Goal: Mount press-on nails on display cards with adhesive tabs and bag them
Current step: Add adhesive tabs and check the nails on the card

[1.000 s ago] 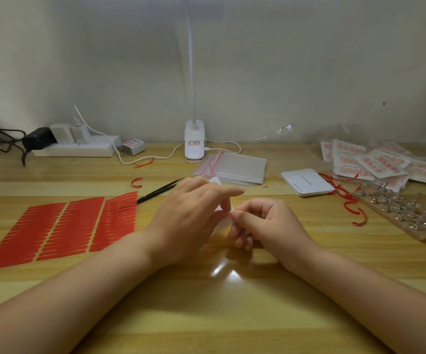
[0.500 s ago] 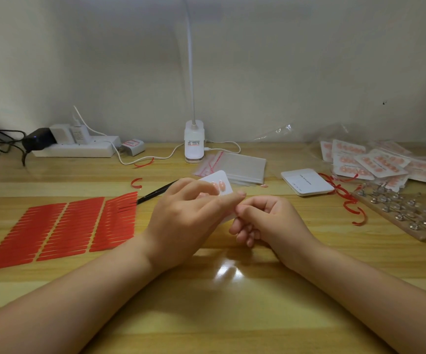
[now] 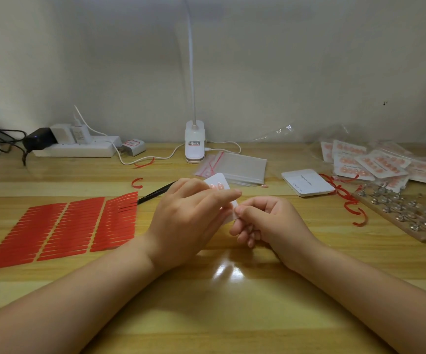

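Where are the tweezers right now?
In the head view, the black tweezers lie on the table, left of centre, between the red adhesive tab sheets and the left hand.

Red adhesive tab sheets (image 3: pixel 61 228), slit into thin strips. White display card (image 3: pixel 218 183) with pale pink nails. Black tweezers (image 3: pixel 155 193). Clear bags (image 3: pixel 235 168) with red zip lines. White lamp base (image 3: pixel 194 141). Yellow wood-grain worktop (image 3: pixel 207 302). Red peeled curls (image 3: pixel 347 200).
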